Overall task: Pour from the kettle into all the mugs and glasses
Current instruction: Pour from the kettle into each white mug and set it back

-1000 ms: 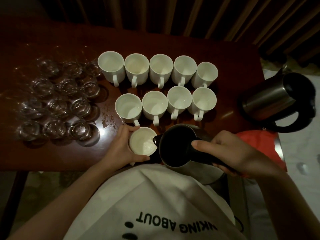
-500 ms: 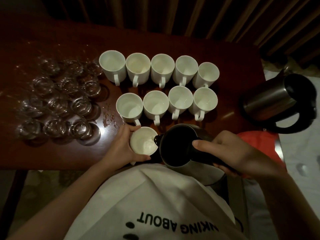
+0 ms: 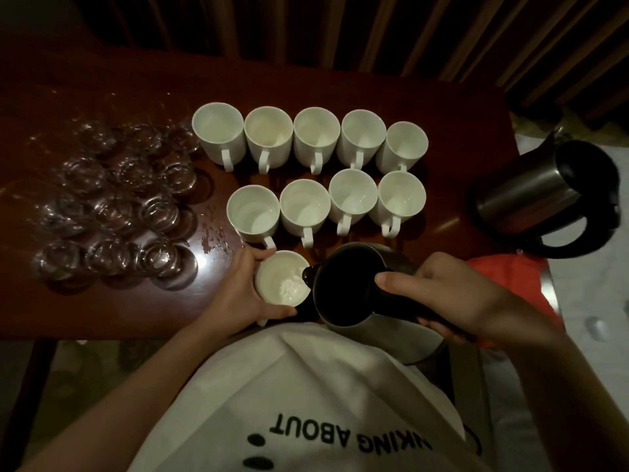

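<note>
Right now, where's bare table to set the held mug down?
Bare strip along the table's near edge, left of the left hand and in front of the glasses. Also between the mugs and second kettle. Between the mug rows is crowded.

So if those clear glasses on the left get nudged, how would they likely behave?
The glasses look fragile, and packed rim to rim, so one push probably knocks neighbours together. Droplets on the table beside them suggest they may slide easily.

Glossy dark wood table (image 3: pixel 340 86); white glazed ceramic mugs (image 3: pixel 316 134); clear glasses (image 3: pixel 112 212); brushed-metal kettle (image 3: pixel 374 321), black plastic handle
</note>
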Available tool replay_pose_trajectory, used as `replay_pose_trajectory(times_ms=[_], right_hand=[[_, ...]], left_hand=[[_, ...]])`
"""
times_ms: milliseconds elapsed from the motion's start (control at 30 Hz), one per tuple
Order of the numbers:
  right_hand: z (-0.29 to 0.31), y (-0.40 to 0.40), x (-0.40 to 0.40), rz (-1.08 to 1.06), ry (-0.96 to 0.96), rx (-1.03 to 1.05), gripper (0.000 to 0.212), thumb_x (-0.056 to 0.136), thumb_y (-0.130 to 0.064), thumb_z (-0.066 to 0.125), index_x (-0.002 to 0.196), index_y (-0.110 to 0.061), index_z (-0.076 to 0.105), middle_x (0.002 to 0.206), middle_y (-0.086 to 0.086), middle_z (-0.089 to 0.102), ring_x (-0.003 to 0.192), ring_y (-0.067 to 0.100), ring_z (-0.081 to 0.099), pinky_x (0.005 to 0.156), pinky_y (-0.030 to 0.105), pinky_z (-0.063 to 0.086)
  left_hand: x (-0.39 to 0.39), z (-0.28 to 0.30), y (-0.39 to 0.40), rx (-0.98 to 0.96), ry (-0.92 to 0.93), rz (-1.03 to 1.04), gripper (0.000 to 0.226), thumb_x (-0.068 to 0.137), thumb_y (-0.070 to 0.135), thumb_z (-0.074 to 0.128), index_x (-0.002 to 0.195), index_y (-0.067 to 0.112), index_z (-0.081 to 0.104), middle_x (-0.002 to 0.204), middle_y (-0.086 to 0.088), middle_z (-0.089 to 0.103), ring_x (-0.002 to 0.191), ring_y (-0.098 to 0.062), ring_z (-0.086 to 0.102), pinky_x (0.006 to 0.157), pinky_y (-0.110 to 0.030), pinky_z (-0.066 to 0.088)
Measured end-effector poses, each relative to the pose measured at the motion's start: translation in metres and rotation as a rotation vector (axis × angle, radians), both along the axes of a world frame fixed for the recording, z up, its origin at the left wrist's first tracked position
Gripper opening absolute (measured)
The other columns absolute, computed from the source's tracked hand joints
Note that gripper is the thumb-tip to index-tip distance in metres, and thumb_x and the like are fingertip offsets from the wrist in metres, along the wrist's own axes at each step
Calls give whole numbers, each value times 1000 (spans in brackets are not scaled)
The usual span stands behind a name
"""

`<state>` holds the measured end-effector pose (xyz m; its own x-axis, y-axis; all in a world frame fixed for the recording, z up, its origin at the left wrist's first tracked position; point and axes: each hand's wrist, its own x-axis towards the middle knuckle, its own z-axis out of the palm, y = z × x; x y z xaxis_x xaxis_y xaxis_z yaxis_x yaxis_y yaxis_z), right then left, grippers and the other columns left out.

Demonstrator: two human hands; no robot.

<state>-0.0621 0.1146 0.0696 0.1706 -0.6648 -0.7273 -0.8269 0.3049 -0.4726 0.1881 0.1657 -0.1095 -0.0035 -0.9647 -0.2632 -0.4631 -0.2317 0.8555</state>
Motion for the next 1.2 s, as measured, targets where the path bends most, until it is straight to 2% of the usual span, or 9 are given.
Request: replay_pose_trajectory(times_ms=[200, 400, 533, 733, 833, 967, 1133, 1200], right_hand=[[0, -1, 1, 6, 5, 5, 63, 83, -53, 56, 38, -9, 48, 30, 6, 41, 25, 15, 36, 42, 24, 36], [2, -1, 1, 8, 13, 13, 64, 83, -54, 56, 40, -8, 48, 32, 8, 42, 26, 16, 37, 41, 24, 36], [3, -1, 2, 15, 14, 12, 64, 81, -55, 56, 39, -8, 49, 32, 8, 42, 26, 16, 37, 43, 25, 38], [4, -2, 2, 17, 19, 17, 66, 82, -55, 56, 35, -11, 47, 30, 7, 42, 25, 15, 38, 44, 25, 38], [4, -3, 3, 15, 19, 15, 66, 81, -56, 56, 34, -11, 47, 30, 7, 43, 26, 16, 38, 46, 28, 40], [5, -4, 4, 22, 35, 19, 66, 80, -58, 55, 35, -10, 48, 31, 8, 44, 27, 17, 40, 48, 29, 42], [5, -4, 5, 35, 58, 20, 66, 82, -57, 54, 37, -9, 48, 30, 6, 43, 25, 15, 39, 45, 25, 41], [5, -5, 5, 40, 60, 14, 66, 82, -58, 54, 38, -8, 49, 30, 7, 44, 25, 15, 40, 41, 23, 38]], left_hand=[[1, -2, 0, -5, 3, -4, 88, 34, 58, 82, 109, 52, 37, 122, 13, 42, 112, 13, 40, 83, -5, 35], [0, -3, 1, -9, 6, 7, 94, 33, 54, 84, 114, 43, 38, 122, 14, 42, 109, 16, 40, 82, -2, 34], [0, -4, 0, -15, 6, 4, 95, 36, 41, 93, 115, 42, 39, 124, 11, 43, 104, 5, 45, 83, -5, 35], [0, -4, 1, -16, 25, 14, 87, 33, 57, 82, 108, 51, 39, 123, 12, 43, 112, -2, 44, 88, -13, 36], [0, -4, 0, -12, 25, 12, 88, 32, 57, 82, 109, 52, 38, 123, 12, 42, 111, 2, 44, 88, -12, 35], [0, -4, 0, -8, 51, 19, 88, 32, 56, 82, 109, 50, 39, 119, 21, 41, 113, 14, 40, 90, -12, 36], [0, -5, 0, -5, 63, 25, 90, 32, 55, 83, 111, 50, 39, 121, 17, 42, 112, 13, 41, 92, -12, 36], [-1, -5, 0, -9, 71, 26, 90, 32, 55, 83, 111, 50, 39, 119, 21, 41, 113, 12, 41, 91, -12, 35]])
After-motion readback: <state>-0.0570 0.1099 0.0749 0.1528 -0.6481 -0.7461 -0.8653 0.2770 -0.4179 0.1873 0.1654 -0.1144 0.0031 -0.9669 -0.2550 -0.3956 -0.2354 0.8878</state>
